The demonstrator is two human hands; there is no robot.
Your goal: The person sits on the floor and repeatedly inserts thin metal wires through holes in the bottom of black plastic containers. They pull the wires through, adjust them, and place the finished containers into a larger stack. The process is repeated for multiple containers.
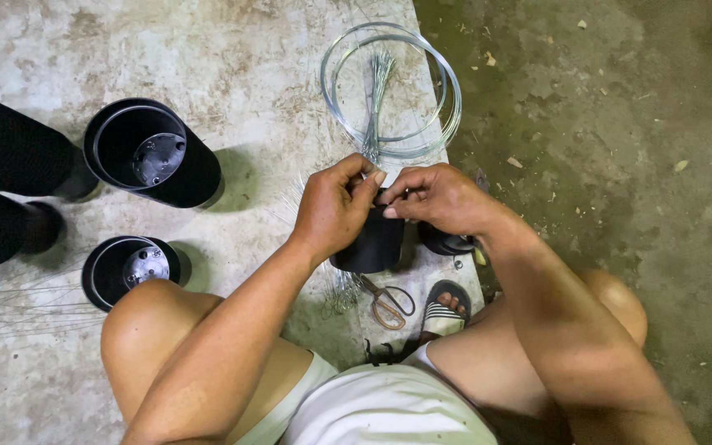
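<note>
A small black plastic pot (372, 243) stands on the concrete slab between my knees. My left hand (333, 206) grips its near rim, fingers curled over the edge. My right hand (437, 198) pinches the same rim from the right, fingertips meeting those of the left. A thin wire seems to run up from between the fingers, though it is too fine to be sure. Both hands hide the pot's opening.
A coil of grey wire (451, 103) with a bundle of cut wire lengths (377, 99) lies just beyond the hands. Two stacks of black pots (150, 152) (125, 268) stand at left. Scissors (389, 303) lie by my sandalled foot (445, 309). Another person's dark-clad legs (10, 156) are at far left.
</note>
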